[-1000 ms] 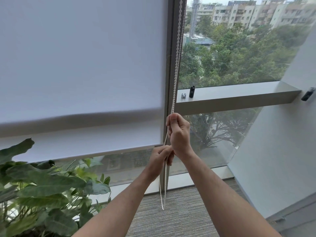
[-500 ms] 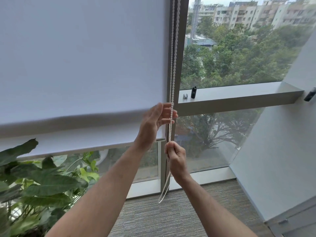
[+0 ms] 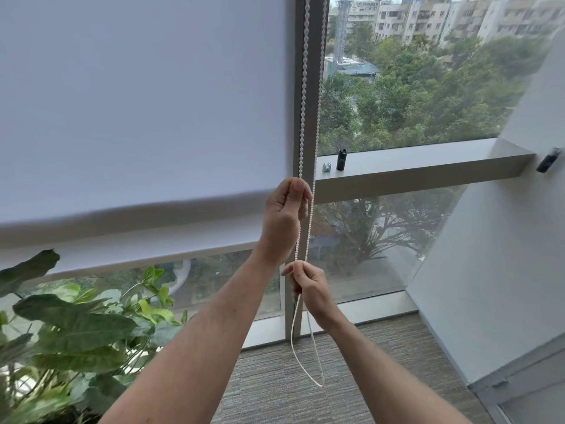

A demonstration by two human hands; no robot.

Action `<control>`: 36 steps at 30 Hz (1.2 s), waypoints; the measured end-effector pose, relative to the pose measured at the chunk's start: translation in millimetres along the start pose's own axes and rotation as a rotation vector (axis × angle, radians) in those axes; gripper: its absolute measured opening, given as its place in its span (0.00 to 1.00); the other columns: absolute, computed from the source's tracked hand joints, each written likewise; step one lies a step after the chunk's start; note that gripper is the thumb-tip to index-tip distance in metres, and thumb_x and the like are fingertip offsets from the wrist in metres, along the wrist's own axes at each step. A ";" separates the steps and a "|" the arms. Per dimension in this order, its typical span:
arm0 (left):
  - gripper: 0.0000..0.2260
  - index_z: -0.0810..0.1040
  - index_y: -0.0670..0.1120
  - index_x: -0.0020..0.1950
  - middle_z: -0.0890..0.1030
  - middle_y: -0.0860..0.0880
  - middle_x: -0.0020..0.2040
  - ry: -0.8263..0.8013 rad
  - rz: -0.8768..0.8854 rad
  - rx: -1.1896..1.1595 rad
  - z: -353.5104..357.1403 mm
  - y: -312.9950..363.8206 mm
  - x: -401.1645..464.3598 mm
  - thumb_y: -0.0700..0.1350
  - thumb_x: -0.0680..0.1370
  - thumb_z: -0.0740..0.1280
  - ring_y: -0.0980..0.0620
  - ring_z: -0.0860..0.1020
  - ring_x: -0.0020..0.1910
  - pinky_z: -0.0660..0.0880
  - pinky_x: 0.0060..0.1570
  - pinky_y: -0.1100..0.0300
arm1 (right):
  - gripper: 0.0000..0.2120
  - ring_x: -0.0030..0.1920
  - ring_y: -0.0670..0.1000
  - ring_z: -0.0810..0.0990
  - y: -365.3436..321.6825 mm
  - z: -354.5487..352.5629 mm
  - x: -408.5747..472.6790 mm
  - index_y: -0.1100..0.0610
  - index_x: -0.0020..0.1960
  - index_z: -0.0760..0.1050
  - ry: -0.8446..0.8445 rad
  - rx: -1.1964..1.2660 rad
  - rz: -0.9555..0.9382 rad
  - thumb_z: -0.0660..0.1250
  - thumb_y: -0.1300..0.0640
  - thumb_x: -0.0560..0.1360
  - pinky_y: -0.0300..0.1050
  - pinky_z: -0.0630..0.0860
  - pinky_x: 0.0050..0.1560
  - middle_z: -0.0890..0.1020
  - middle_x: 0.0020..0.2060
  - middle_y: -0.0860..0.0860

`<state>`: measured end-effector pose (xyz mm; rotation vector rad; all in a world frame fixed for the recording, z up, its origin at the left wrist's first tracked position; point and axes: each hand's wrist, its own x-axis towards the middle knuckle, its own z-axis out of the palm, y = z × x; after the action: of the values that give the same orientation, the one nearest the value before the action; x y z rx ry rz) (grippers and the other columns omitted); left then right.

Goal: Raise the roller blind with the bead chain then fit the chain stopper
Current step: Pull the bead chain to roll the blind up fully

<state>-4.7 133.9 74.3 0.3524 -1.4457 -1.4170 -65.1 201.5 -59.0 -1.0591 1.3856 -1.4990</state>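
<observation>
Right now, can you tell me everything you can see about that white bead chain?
The bead chain is a long loop of small white beads, plastic by the look of it. Its two strands hang side by side down the grey window frame, just right of the roller blind. The left hand grips one strand up high; the right hand pinches it lower down. Below the hands the loop dangles free above the carpet.

Left hand (image 3: 286, 215) grips bead chain (image 3: 303, 96) w/ curled fingers, beside roller blind (image 3: 137, 111) bottom corner. Right hand (image 3: 308, 286) pinches the chain lower down; loop hangs below. Small clip (image 3: 326, 167) & black cylinder (image 3: 341, 159) at ledge (image 3: 428, 169) left end.
</observation>
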 end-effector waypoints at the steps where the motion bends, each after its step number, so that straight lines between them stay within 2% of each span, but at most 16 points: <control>1: 0.15 0.75 0.52 0.37 0.66 0.57 0.27 0.005 -0.007 0.018 -0.4 -2.8 -2.9 0.47 0.82 0.58 0.57 0.62 0.27 0.60 0.28 0.63 | 0.16 0.31 0.53 0.76 -1.8 -2.9 2.3 0.63 0.49 0.80 -0.028 -0.028 0.013 0.57 0.57 0.84 0.44 0.72 0.33 0.78 0.31 0.55; 3: 0.15 0.75 0.52 0.37 0.66 0.57 0.27 0.017 -0.029 0.053 -3.1 -10.3 -11.6 0.48 0.82 0.58 0.57 0.62 0.26 0.60 0.27 0.63 | 0.19 0.47 0.51 0.84 -4.4 -10.3 7.4 0.60 0.60 0.80 -0.076 -0.067 0.062 0.58 0.50 0.80 0.47 0.77 0.50 0.85 0.47 0.56; 5: 0.14 0.74 0.51 0.37 0.67 0.56 0.27 0.034 -0.062 0.098 -8.5 -20.0 -20.7 0.47 0.82 0.58 0.57 0.63 0.26 0.61 0.28 0.62 | 0.23 0.60 0.51 0.81 -8.4 -18.1 13.6 0.57 0.66 0.77 -0.068 -0.035 0.081 0.59 0.48 0.76 0.53 0.74 0.63 0.84 0.58 0.54; 8: 0.13 0.74 0.48 0.38 0.69 0.56 0.29 0.053 -0.108 0.108 -17.5 -33.3 -32.2 0.45 0.81 0.59 0.57 0.65 0.28 0.65 0.32 0.61 | 0.19 0.65 0.51 0.79 -24.7 -21.9 22.5 0.52 0.64 0.79 0.024 0.086 0.021 0.60 0.49 0.77 0.57 0.70 0.69 0.83 0.60 0.52; 11: 0.14 0.73 0.49 0.37 0.68 0.58 0.28 0.051 -0.137 0.081 -19.6 -40.3 -39.0 0.44 0.82 0.59 0.58 0.64 0.28 0.64 0.33 0.64 | 0.19 0.68 0.48 0.76 -47.7 -22.4 34.2 0.50 0.65 0.78 0.080 0.037 -0.068 0.62 0.50 0.76 0.51 0.70 0.70 0.80 0.66 0.53; 14: 0.14 0.74 0.50 0.36 0.67 0.58 0.27 0.052 -0.153 0.082 -19.2 -47.0 -45.8 0.44 0.81 0.59 0.58 0.63 0.27 0.62 0.29 0.66 | 0.33 0.68 0.47 0.75 -73.2 -22.2 42.7 0.58 0.69 0.75 0.068 0.042 -0.144 0.62 0.64 0.63 0.37 0.72 0.65 0.78 0.66 0.53; 15: 0.14 0.74 0.52 0.36 0.67 0.58 0.27 0.056 -0.155 0.100 -19.4 -49.1 -47.9 0.45 0.81 0.59 0.58 0.63 0.27 0.62 0.29 0.66 | 0.34 0.67 0.49 0.76 -82.6 -20.8 43.6 0.60 0.67 0.76 0.069 0.080 -0.176 0.60 0.66 0.60 0.36 0.72 0.64 0.79 0.65 0.55; 17: 0.15 0.75 0.53 0.35 0.68 0.58 0.27 0.064 -0.152 0.149 -20.9 -54.6 -52.0 0.46 0.81 0.59 0.58 0.63 0.28 0.61 0.29 0.65 | 0.29 0.61 0.55 0.81 -100.7 -18.2 44.5 0.62 0.61 0.78 0.060 0.206 -0.218 0.58 0.69 0.60 0.43 0.75 0.60 0.82 0.58 0.59; 20: 0.14 0.74 0.53 0.35 0.67 0.58 0.28 0.058 -0.166 0.155 -24.2 -63.2 -60.2 0.46 0.81 0.59 0.57 0.63 0.28 0.61 0.30 0.65 | 0.16 0.48 0.60 0.84 -125.7 -9.6 41.9 0.62 0.57 0.79 -0.014 0.307 -0.268 0.59 0.64 0.73 0.51 0.79 0.51 0.84 0.48 0.61; 22: 0.14 0.74 0.51 0.36 0.67 0.57 0.28 0.030 -0.195 0.202 -27.0 -70.7 -67.8 0.45 0.81 0.59 0.56 0.63 0.29 0.61 0.30 0.64 | 0.15 0.41 0.59 0.82 -141.3 -2.9 40.9 0.59 0.60 0.78 -0.082 0.285 -0.323 0.57 0.54 0.81 0.51 0.78 0.44 0.83 0.46 0.60; 24: 0.13 0.74 0.51 0.37 0.66 0.57 0.28 0.013 -0.225 0.232 -29.7 -79.3 -76.2 0.44 0.81 0.58 0.55 0.62 0.29 0.61 0.30 0.65 | 0.18 0.34 0.53 0.77 -152.5 3.8 42.2 0.56 0.59 0.78 -0.096 0.258 -0.374 0.53 0.49 0.83 0.47 0.72 0.33 0.81 0.40 0.56; 26: 0.13 0.74 0.51 0.37 0.66 0.57 0.27 0.015 -0.250 0.238 -32.2 -86.2 -82.2 0.44 0.81 0.59 0.56 0.61 0.28 0.60 0.29 0.66 | 0.17 0.27 0.47 0.67 -155.7 10.2 44.0 0.54 0.53 0.79 -0.036 0.234 -0.390 0.53 0.49 0.84 0.42 0.61 0.27 0.74 0.31 0.49; 29: 0.14 0.74 0.52 0.36 0.66 0.54 0.28 -0.003 -0.274 0.277 -32.5 -91.9 -85.4 0.46 0.81 0.59 0.52 0.61 0.29 0.60 0.30 0.61 | 0.16 0.26 0.44 0.61 -146.0 15.2 42.8 0.53 0.39 0.76 0.088 0.198 -0.397 0.55 0.51 0.82 0.40 0.58 0.25 0.66 0.25 0.44; 32: 0.13 0.74 0.52 0.36 0.65 0.45 0.30 -0.027 -0.321 0.307 -31.4 -93.7 -87.9 0.50 0.80 0.60 0.47 0.61 0.31 0.60 0.32 0.53 | 0.16 0.26 0.45 0.62 -134.1 16.4 39.6 0.52 0.36 0.73 0.153 0.163 -0.430 0.57 0.53 0.82 0.40 0.61 0.25 0.67 0.26 0.45; 34: 0.13 0.76 0.52 0.37 0.67 0.46 0.30 -0.071 -0.350 0.291 -33.3 -94.4 -90.0 0.51 0.80 0.60 0.48 0.64 0.30 0.63 0.32 0.54 | 0.17 0.25 0.45 0.63 -129.1 16.0 37.9 0.51 0.35 0.73 0.175 0.152 -0.439 0.57 0.53 0.82 0.38 0.61 0.25 0.68 0.25 0.44; 36: 0.12 0.79 0.52 0.39 0.73 0.52 0.30 -0.138 -0.372 0.279 -37.1 -94.6 -91.1 0.50 0.80 0.60 0.52 0.70 0.31 0.68 0.33 0.59 | 0.17 0.25 0.45 0.63 -123.6 14.5 36.8 0.50 0.35 0.73 0.189 0.137 -0.442 0.57 0.53 0.82 0.39 0.61 0.26 0.68 0.25 0.43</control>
<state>22.3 160.2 -56.8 0.7428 -1.7628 -1.5552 -65.9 169.7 66.8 -1.2143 1.1991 -2.0287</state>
